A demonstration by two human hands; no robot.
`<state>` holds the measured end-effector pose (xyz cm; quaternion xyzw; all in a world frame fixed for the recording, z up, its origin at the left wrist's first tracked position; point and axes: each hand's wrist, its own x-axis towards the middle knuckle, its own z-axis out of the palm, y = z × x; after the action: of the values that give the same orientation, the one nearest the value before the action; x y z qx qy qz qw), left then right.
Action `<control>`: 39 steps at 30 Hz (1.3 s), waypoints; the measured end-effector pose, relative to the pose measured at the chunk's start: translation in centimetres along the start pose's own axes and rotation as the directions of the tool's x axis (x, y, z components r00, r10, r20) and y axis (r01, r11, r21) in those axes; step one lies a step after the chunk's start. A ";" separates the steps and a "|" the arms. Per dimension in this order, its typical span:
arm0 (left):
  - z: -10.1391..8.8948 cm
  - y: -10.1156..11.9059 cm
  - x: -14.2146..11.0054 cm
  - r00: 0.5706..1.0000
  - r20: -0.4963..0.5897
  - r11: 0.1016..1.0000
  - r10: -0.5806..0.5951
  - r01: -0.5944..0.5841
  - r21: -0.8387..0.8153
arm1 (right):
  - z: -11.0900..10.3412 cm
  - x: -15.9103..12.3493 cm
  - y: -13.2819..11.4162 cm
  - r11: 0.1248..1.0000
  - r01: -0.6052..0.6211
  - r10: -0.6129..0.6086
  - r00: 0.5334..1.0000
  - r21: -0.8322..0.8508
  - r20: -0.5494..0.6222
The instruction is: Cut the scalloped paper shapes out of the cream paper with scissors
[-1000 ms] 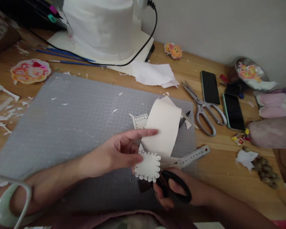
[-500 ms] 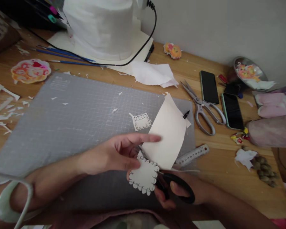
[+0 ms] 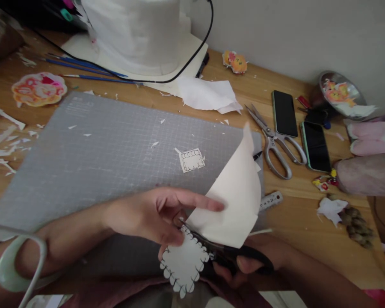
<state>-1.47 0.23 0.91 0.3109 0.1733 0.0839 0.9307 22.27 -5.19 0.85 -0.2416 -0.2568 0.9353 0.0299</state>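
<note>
Standing at the far right of a wooden desk [image 3: 333, 256], near the wall, a metal bowl [image 3: 354, 90] holds orange and pink cutouts [image 3: 336, 92], with white paper [image 3: 359, 112] jutting over its near rim; at the upper left, partly out of view, a black case [image 3: 25, 15] has pens [image 3: 66, 15] at it, a green end and a pink end showing. Both hands are close together, low over a grey mat [image 3: 115, 141]; the left hand [image 3: 154, 214] is partly closed, its thumb pressing a card [image 3: 182, 261] against the fingers behind, while its index finger stretches out across a larger cream sheet [image 3: 231, 192]; the card is pale, roughly square, edged with small scallops outlined in black, one corner pointing down toward the person's lap. Gripped in the right hand [image 3: 272, 246] are black scissors [image 3: 267, 266], the thumb through one loop, fingers curled at the other; the blades lie between card and sheet, partly hidden, tips near the left fingers; how far they are parted cannot be told. The sheet curves up and covers part of a ruler [image 3: 271, 201]; beyond the left hand, on the mat, lies a smaller square [image 3: 192, 160] with a drawn scalloped border; to the right, metal scissors [image 3: 271, 139] lie beside two phones [image 3: 284, 113] with dark screens; white scraps [image 3: 3, 137] litter the far left.
</note>
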 end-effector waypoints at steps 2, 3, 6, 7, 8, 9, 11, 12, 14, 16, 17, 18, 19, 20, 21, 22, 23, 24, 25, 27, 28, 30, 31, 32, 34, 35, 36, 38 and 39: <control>-0.1 0.0 -0.1 0.999 0.008 0.999 -0.032 0.031 0.035 | 0.1 0.0 0.0 1.000 -0.013 0.013 1.000 -0.004 -0.015; -0.1 -0.1 -0.1 0.999 0.013 0.998 -0.040 0.040 0.046 | 0.1 0.1 0.0 1.000 -0.016 0.016 1.000 -0.003 -0.014; -0.1 -0.1 -0.1 0.999 0.022 0.997 -0.048 0.046 0.053 | 0.3 0.2 0.0 1.000 0.001 -0.001 1.000 0.023 -0.007; -0.1 -0.1 -0.1 0.999 0.021 0.998 -0.042 0.041 0.045 | 0.3 0.2 0.0 0.999 0.014 -0.014 1.000 0.033 -0.007; -0.1 -0.1 -0.1 1.000 0.009 0.999 -0.028 0.028 0.031 | 0.4 0.2 0.0 0.999 0.028 -0.027 1.000 0.040 -0.008; 0.0 0.0 0.0 1.000 -0.012 1.000 -0.007 0.007 0.016 | 0.4 0.3 0.1 0.998 0.044 -0.043 0.999 0.048 -0.014; 0.1 0.1 0.0 0.998 -0.056 0.999 0.039 -0.040 -0.006 | 0.3 0.3 0.1 0.994 0.082 -0.081 0.997 0.076 -0.013; 0.1 0.1 0.1 0.995 -0.075 0.998 0.062 -0.063 -0.011 | 0.3 0.3 0.2 0.991 0.101 -0.101 0.995 0.090 -0.010; 0.2 0.1 0.2 0.993 -0.084 0.996 0.088 -0.090 -0.015 | 0.1 0.3 0.2 0.987 0.125 -0.125 0.992 0.099 -0.007; 0.2 0.0 0.2 0.995 -0.062 0.996 0.083 -0.084 -0.026 | 0.0 0.3 0.2 0.990 0.116 -0.116 0.993 0.076 0.002; 0.2 -0.1 0.1 0.996 -0.050 0.997 0.069 -0.070 -0.029 | 0.0 0.2 0.2 0.993 0.101 -0.102 0.995 0.058 -0.001; 0.2 -0.2 0.1 0.998 -0.040 0.999 0.048 -0.049 -0.023 | 0.0 0.2 0.1 0.995 0.087 -0.087 0.996 0.042 0.000; 0.2 -0.2 0.1 0.999 -0.033 1.000 0.030 -0.030 -0.008 | 0.0 0.2 0.1 0.997 0.067 -0.067 0.998 0.028 0.004; 0.1 -0.3 0.0 0.999 -0.031 1.000 0.019 -0.018 0.015 | 0.1 0.2 0.0 0.998 0.059 -0.059 0.998 0.021 0.007; 0.1 -0.2 0.0 0.999 -0.034 0.999 0.010 -0.009 0.037 | 0.1 0.2 0.0 0.998 0.054 -0.054 0.998 0.016 0.009; 0.1 -0.2 0.0 0.999 -0.032 0.999 0.007 -0.005 0.054 | 0.2 0.2 0.1 0.998 0.056 -0.056 0.998 0.019 0.007; 0.1 -0.1 0.0 1.000 -0.030 0.998 0.009 -0.007 0.064 | 0.2 0.2 0.1 0.998 0.056 -0.056 0.998 0.024 0.005; 0.1 0.0 -0.1 1.000 -0.028 0.998 0.008 -0.007 0.066 | 0.2 0.2 0.1 0.998 0.054 -0.054 0.999 0.027 0.005; 0.1 0.1 -0.1 1.000 -0.024 0.998 0.004 -0.003 0.063 | 0.3 0.2 0.1 0.998 0.051 -0.051 0.999 0.030 -0.001; 0.1 0.2 -0.1 1.000 -0.011 0.999 -0.017 0.017 0.048 | 0.3 0.1 0.1 1.000 0.027 -0.027 1.000 0.013 0.005; 0.2 0.2 -0.2 1.000 -0.004 0.999 -0.031 0.031 0.038 | 0.3 0.1 0.0 1.000 0.023 -0.023 1.000 0.004 0.010; 0.2 0.1 -0.2 0.999 0.007 0.999 -0.053 0.053 0.013 | 0.4 0.1 -0.3 1.000 0.029 -0.028 0.999 -0.010 0.028; 0.2 0.1 -0.2 0.999 0.007 0.999 -0.053 0.053 0.004 | 0.4 0.1 -0.4 0.999 0.030 -0.030 0.999 -0.015 0.035; 0.2 0.0 -0.2 0.999 0.009 0.999 -0.052 0.052 0.000 | 0.4 0.1 -0.4 0.999 0.032 -0.031 0.999 -0.021 0.040; 0.1 0.0 -0.2 0.999 0.012 0.999 -0.045 0.045 -0.006 | 0.4 0.2 -0.5 0.999 0.026 -0.024 0.999 -0.033 0.035; 0.1 0.0 -0.2 0.999 0.017 0.999 -0.051 0.051 -0.007 | 0.4 0.2 -0.5 0.999 0.019 -0.018 0.999 -0.043 0.028; 0.1 0.0 -0.2 0.998 0.023 0.998 -0.061 0.061 -0.008 | 0.4 0.2 -0.4 0.998 0.010 -0.008 1.000 -0.055 0.024; 0.1 0.1 -0.2 0.996 0.032 0.996 -0.083 0.083 -0.009 | 0.2 0.2 -0.4 0.997 -0.012 0.014 1.000 -0.082 0.018; 0.1 0.1 -0.2 0.996 0.032 0.996 -0.088 0.088 -0.007 | 0.2 0.2 -0.4 0.995 -0.023 0.025 1.000 -0.096 0.014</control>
<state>-1.61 0.20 1.10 0.3004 0.1716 0.0386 0.9374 22.00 -4.93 1.11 -0.2386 -0.2984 0.9241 0.0050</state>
